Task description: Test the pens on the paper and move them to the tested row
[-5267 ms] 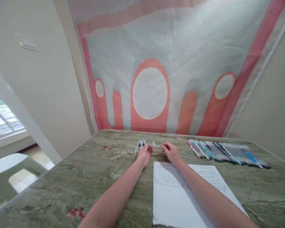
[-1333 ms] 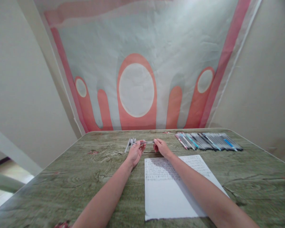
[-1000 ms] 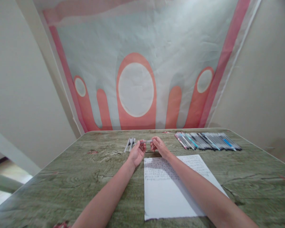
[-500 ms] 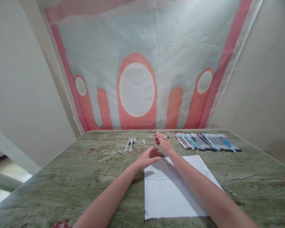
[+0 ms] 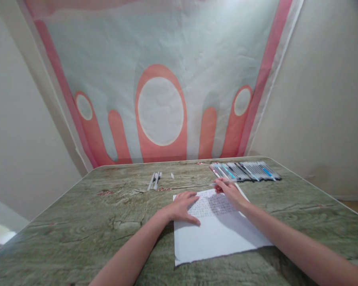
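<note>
Spread fingers of my left hand (image 5: pixel 185 206) lie on the upper left part of a white sheet of paper (image 5: pixel 209 238), with nothing held. The sheet carries rows of handwriting across its upper part. My right hand (image 5: pixel 228 191) is closed on a slim pen (image 5: pixel 213 184) above the sheet's upper right area. The pen points leftward, and part of it is hidden by the fingers. My right forearm crosses the right side of the paper.
A row of several pens (image 5: pixel 246 171) lies at the back right of the wood-patterned table (image 5: pixel 86 222). A few pens (image 5: pixel 154 181) and a small white piece (image 5: pixel 172 176) lie at the back centre-left. A patterned sheet hangs behind.
My left hand has come down onto the paper with its fingers spread. My right hand has moved right and nearer with the pen. The camera view has shifted, and the paper sits slightly rotated.
</note>
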`<state>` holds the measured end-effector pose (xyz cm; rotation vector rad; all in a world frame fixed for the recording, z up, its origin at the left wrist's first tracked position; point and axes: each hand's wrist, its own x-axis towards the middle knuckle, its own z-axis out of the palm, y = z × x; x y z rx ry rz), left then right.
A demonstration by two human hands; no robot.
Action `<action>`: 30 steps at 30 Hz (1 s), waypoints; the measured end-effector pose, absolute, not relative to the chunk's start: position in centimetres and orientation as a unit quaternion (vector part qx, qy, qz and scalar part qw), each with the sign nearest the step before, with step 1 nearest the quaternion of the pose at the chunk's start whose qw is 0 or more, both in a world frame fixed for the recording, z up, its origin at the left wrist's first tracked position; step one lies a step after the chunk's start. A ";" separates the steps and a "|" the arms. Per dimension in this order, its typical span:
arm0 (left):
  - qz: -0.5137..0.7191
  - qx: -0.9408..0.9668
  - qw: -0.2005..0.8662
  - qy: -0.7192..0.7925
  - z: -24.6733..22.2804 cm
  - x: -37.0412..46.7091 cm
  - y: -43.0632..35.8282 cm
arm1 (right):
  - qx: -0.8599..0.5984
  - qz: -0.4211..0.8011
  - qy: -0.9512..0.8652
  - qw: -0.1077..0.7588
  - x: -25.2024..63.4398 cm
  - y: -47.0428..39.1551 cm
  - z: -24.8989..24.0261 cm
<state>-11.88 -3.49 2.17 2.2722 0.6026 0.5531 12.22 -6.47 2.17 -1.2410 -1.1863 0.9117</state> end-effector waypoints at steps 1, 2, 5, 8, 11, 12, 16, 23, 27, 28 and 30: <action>0.183 0.893 0.333 0.241 2.2 -11.8 -3.4 | -0.551 0.363 -0.512 0.550 13.1 -8.1 1.4; 0.149 0.907 0.305 0.249 2.2 -11.8 -3.3 | -0.573 0.342 -0.519 0.533 13.9 -9.7 0.7; 0.069 0.934 0.231 0.264 2.3 -11.7 -3.1 | -0.617 0.287 -0.535 0.501 16.6 -13.3 -0.7; 0.047 0.940 0.203 0.270 2.4 -11.5 -3.1 | -0.645 0.242 -0.549 0.474 18.5 -15.2 -1.0; 0.039 0.941 0.198 0.273 2.5 -11.4 -3.0 | -0.669 0.203 -0.559 0.445 19.1 -15.7 -0.8; 0.037 0.941 0.197 0.272 2.6 -11.4 -3.0 | -0.673 0.192 -0.565 0.437 19.1 -15.7 -0.8; 0.029 0.944 0.195 0.265 2.7 -11.3 -3.0 | -0.665 0.159 -0.597 0.420 18.8 -15.5 -0.8; 0.029 0.945 0.195 0.263 2.7 -11.3 -3.0 | -0.649 0.163 -0.600 0.437 18.7 -15.5 -1.2; 0.031 0.945 0.194 0.263 2.6 -11.3 -2.9 | -0.644 0.161 -0.609 0.435 18.7 -15.5 -1.3; 0.032 0.944 0.195 0.263 2.6 -11.3 -2.9 | -0.644 0.161 -0.610 0.432 18.7 -15.5 -1.3; 0.034 0.944 0.196 0.264 2.6 -11.3 -2.9 | -0.646 0.159 -0.610 0.430 18.7 -15.5 -1.3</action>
